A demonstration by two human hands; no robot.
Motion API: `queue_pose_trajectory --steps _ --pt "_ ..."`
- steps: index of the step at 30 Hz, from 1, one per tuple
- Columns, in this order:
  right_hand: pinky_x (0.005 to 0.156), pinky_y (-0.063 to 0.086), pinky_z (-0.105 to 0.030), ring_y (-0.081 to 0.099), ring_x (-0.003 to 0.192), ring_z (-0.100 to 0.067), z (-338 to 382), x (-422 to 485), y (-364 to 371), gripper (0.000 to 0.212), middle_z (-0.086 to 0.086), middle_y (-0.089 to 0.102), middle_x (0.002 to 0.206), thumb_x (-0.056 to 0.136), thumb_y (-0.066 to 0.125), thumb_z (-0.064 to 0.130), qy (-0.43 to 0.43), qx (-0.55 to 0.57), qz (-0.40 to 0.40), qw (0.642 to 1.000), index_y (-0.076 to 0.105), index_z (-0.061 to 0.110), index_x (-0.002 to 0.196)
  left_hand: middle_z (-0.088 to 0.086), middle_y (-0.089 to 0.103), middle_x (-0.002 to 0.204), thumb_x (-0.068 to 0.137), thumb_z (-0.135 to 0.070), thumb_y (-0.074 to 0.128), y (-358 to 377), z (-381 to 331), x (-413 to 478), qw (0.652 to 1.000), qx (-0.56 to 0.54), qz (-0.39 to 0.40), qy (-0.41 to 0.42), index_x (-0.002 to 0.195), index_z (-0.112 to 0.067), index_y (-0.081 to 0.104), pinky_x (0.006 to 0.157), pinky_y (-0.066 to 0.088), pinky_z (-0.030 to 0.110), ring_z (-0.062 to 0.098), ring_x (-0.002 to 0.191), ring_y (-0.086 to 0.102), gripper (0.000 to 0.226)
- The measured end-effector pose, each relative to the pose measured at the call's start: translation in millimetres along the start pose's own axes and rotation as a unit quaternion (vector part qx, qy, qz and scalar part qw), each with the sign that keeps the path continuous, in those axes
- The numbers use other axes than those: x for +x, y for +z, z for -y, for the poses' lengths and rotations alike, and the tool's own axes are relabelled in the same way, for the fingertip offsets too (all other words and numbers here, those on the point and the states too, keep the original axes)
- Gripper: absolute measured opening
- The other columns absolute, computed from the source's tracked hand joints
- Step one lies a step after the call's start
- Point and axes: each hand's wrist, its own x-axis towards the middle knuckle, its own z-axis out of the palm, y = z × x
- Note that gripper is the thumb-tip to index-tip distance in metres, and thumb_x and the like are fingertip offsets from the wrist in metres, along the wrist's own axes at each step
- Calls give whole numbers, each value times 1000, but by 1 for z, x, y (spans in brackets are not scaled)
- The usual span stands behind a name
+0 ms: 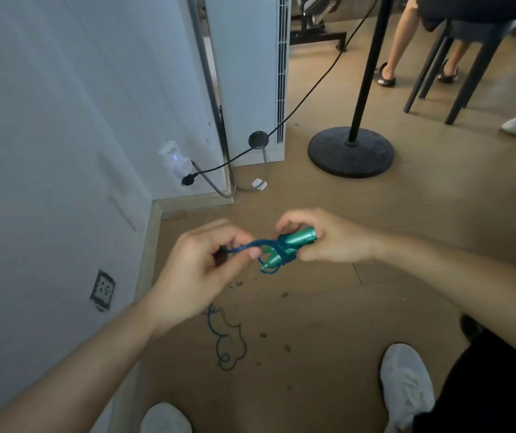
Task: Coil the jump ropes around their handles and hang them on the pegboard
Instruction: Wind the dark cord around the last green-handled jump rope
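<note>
Head-camera view looking down at two bare forearms over a light brown wood-plank floor (328, 307). At centre, the right hand (322, 242) is clenched around a pair of shiny green, tapered jump-rope handles (297, 240). They look like two handles held side by side, though motion blur makes this hard to confirm. A thin dark blue rope (258, 242) is looped several times around the handles' narrow ends. Just left of the handles, the left hand (209, 264) pinches a stretch of that rope between thumb and curled fingers, holding it taut and level. The left hand does not touch the handles.

Below the handles, the slack part of the rope (217, 346) lies in loose curls on the floor, with small dark crumbs scattered around it. Further below are the wearer's two white sneakers (406, 389).

Left of the handles stands a white wall (47, 120) with a square wall socket (102, 290) low down. Above and left of the handles, a white plug adapter (172, 157) with a small lit dot sits in the wall.

Above the handles stands a tall white appliance with a vented edge (250, 73). Up and to the right is a black pole on a round black base (351, 151), and a black cable (306, 89) runs from there to the adapter. Far above and right are dark chair legs (469, 73) and another person's legs in black sandals (386, 78).
</note>
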Motion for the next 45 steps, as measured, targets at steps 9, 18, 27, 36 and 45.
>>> queue_pose_trajectory --steps 9,18,27,36,45 --pt "70 40 -12 57 74 2 11 -7 12 24 10 67 82 76 85 14 -67 4 18 998 66 25 86 1 66 68 80 -45 74 1 21 10 989 -62 -51 -122 78 -25 74 57 46 38 26 61 54 19" --pt "41 23 -24 35 49 -13 17 -14 -11 48 -1 67 92 83 59 8 10 355 18 935 66 28 126 -6 64 68 92 -27 71 -5 60 8 961 -160 45 -219 91 -20 70 55 47 21 10 58 56 7" --pt "38 30 -15 38 53 -8 16 -5 -22 14 -3 62 91 88 58 16 52 550 -98 828 64 17 101 5 56 79 96 -10 62 6 67 -1 958 -142 -6 -248 91 -15 61 53 47 27 15 57 58 8" --pt "43 40 -26 46 54 -17 -1 7 -6 16 -11 62 98 92 65 6 74 472 -262 838 57 16 102 -22 63 95 90 -36 70 31 23 -17 975 194 101 28 103 -38 62 60 50 26 2 78 59 15" --pt "49 47 -29 59 61 -10 -6 -1 10 22 9 72 79 82 73 -3 9 131 -114 985 71 14 96 -27 49 82 97 -33 66 21 -2 -2 992 97 46 64 106 -30 73 58 44 28 -5 68 49 12"
